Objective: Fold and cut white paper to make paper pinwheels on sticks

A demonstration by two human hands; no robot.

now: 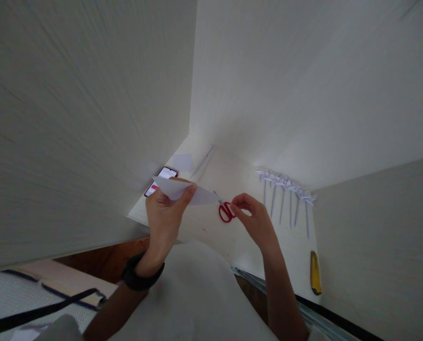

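Note:
My left hand, with a dark band on its wrist, pinches a white sheet of paper between thumb and fingers. The paper is folded into a pointed shape and held above the table. My right hand has its thumb and forefinger closed at one loop of the red-handled scissors. The scissors' short blades point toward the paper. Behind my left hand a phone with a lit screen lies by the left wall, partly covered by the paper and hand.
Several white paper pinwheels on thin sticks lie in a row at the right. A yellow box cutter rests near the right wall. Another paper sheet and a thin stick lie at the back. Pale walls enclose the white table.

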